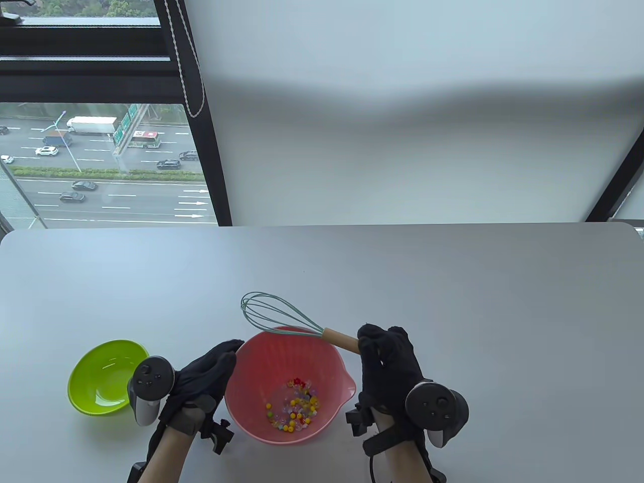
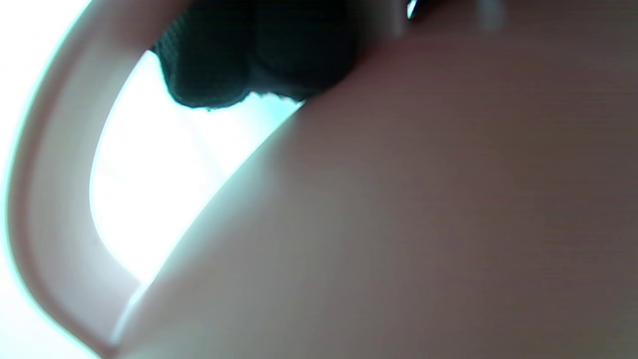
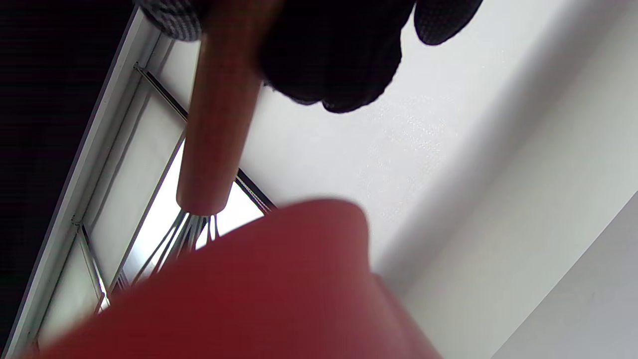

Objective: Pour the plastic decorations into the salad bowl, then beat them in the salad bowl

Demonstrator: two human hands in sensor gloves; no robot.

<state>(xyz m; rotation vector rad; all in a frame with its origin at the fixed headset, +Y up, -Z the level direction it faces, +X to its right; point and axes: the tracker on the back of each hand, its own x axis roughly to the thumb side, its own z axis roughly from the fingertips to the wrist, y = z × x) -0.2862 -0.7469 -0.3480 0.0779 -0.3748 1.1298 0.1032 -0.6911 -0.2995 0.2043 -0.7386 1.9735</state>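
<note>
The right hand [image 1: 390, 359] grips the whisk [image 1: 287, 318] by its handle above the bowl [image 1: 241, 387] of beads [image 1: 297, 405], while the left hand [image 1: 204, 380] seemingly rests straight-fingered against its rim.

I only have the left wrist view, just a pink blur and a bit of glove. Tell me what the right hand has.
Observer: The right hand grips the wooden handle of a whisk.
Operator: Give me where its wires are.
Observer: Beyond the far rim of the salad bowl, not yet among the decorations at its bottom.
Operator: Report the green bowl.
Observer: The green bowl sits to the left hand's left, with nothing in it; that hand rests against the salad bowl's left side.
</note>
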